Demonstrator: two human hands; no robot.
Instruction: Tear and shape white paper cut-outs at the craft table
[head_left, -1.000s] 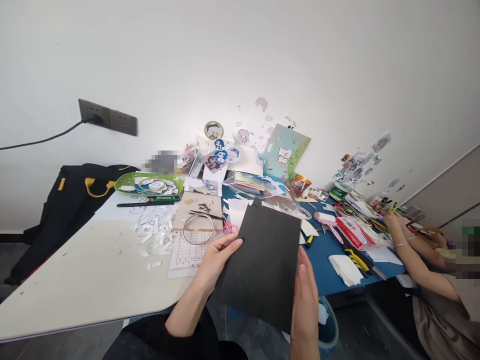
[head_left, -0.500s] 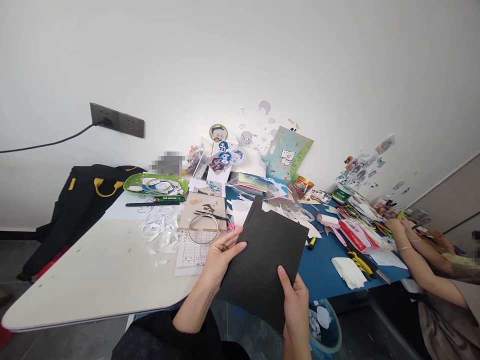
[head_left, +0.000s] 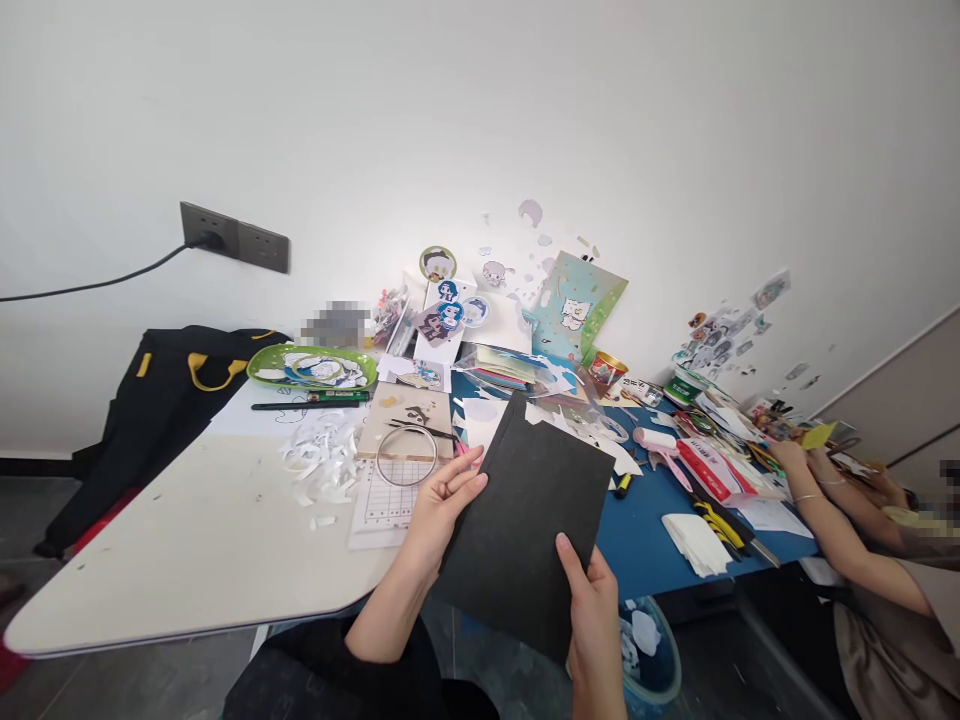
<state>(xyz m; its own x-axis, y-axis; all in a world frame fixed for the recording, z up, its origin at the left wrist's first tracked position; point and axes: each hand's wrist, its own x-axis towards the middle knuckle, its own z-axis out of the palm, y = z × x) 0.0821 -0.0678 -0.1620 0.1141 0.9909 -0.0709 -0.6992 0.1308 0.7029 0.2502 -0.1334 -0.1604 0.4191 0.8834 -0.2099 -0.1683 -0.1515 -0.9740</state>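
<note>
Tilted in front of my body is a sheet of black card (head_left: 534, 500), with a step cut into its top edge. My left hand (head_left: 444, 503) grips its left edge, thumb over the front and fingers partly behind. At the lower right, my right hand (head_left: 592, 595) pinches the card with the thumb on its face; the other fingers are mostly hidden behind. Near my left hand, a metal ring (head_left: 377, 462) lies over a printed grid sheet (head_left: 379, 507) and a beige board (head_left: 375, 430).
Paper scraps (head_left: 322, 452) and a green tray (head_left: 257, 374) are on the left. Pliers (head_left: 716, 525), a folded tissue (head_left: 694, 543) and a tissue pack (head_left: 712, 470) lie right. A bin (head_left: 670, 665) stands below. A co-worker's hands (head_left: 795, 460) hold yellow paper (head_left: 819, 435) at far right.
My left thumb and fingers have shifted very slightly left along the black card's edge. At far right, the co-worker's yellow paper now shows more fully.
</note>
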